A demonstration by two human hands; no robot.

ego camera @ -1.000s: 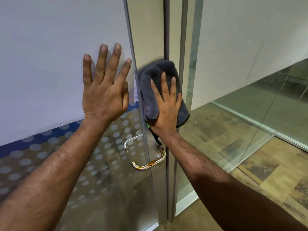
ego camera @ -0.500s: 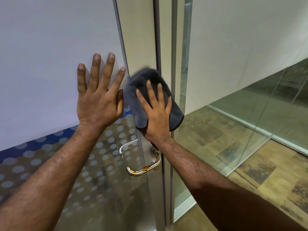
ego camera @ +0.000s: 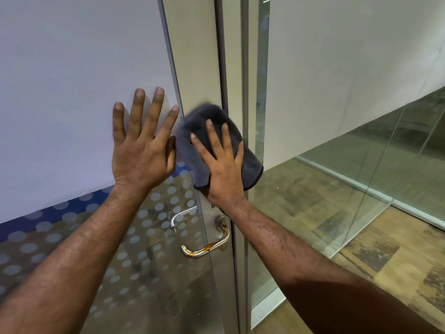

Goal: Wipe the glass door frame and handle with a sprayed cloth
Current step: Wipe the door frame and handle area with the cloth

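My right hand point(ego camera: 222, 165) presses a folded dark grey cloth point(ego camera: 248, 162) flat against the pale metal door frame point(ego camera: 195, 56), just above the lever. The chrome door handle point(ego camera: 207, 248) curves out below my right wrist and shows brownish streaks. My left hand point(ego camera: 142, 145) lies flat with fingers spread on the frosted glass door panel point(ego camera: 72, 80), right beside the cloth. The cloth's lower edge hangs past the frame's dark seam.
The door's lower glass point(ego camera: 144, 237) carries a blue band and a grey dot pattern. A second handle point(ego camera: 179, 216) shows through the glass. To the right stand a clear glass partition point(ego camera: 361, 177) and a worn wooden floor point(ego camera: 361, 249).
My right hand has slid the cloth down the frame, closer to the handle. My left hand stays flat on the frosted glass; the view has shifted a little.
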